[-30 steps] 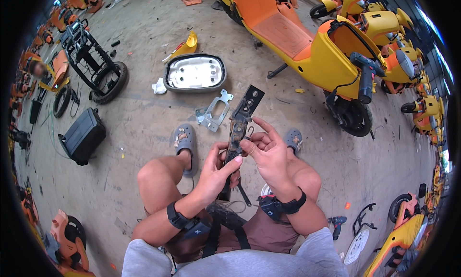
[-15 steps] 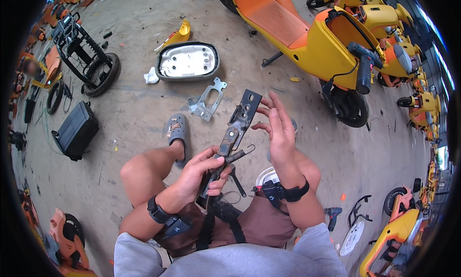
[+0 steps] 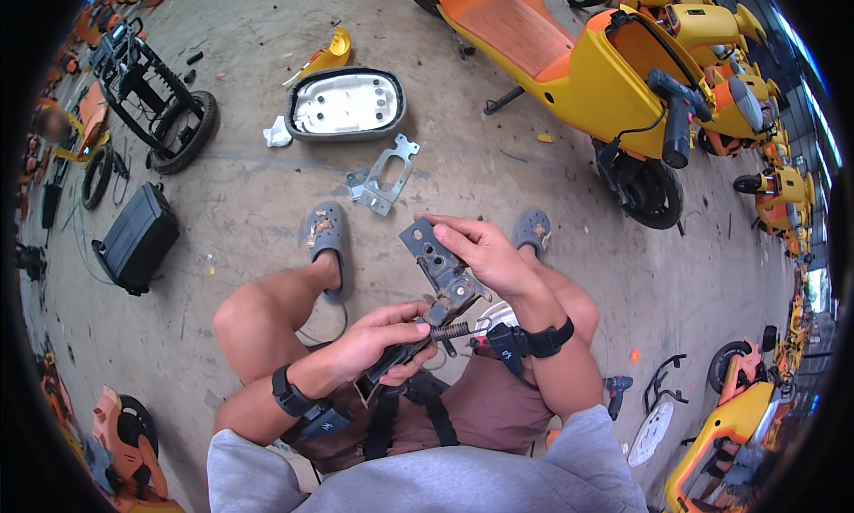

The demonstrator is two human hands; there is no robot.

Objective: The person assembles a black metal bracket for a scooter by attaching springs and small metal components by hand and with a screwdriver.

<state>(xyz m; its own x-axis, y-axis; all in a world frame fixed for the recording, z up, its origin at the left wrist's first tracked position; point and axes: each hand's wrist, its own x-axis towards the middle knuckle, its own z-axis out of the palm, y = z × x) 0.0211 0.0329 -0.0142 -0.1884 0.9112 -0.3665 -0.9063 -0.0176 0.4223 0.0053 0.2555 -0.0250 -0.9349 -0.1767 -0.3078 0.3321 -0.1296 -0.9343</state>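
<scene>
My left hand (image 3: 391, 340) is closed round the lower, dark bar of a grimy black metal stand assembly (image 3: 458, 291). My right hand (image 3: 476, 251) pinches the assembly's upper plate, which has several holes, with the thumb on top and fingers at the far edge. A coiled spring (image 3: 449, 331) with a hook end sticks out rightward just beside my left hand. Part of the lower bar is hidden by my fingers. Beyond my hands, a silver cut-out bracket (image 3: 378, 202) lies on the concrete floor near my left clog (image 3: 325, 224).
A grey-rimmed shell (image 3: 342, 104) with a white inside, a black box (image 3: 138, 237) and a black wheeled frame (image 3: 160, 113) lie ahead and left. A yellow-orange scooter (image 3: 605, 95) carrying a drill (image 3: 679, 122) stands at right, another drill (image 3: 617, 390) below it. More scooters (image 3: 783, 197) line the edges.
The assembly has dropped lower and tipped, its upper plate now leaning leftward. My right hand, raised with fingers apart half a second ago, has closed on that plate. My left hand has moved down slightly.
</scene>
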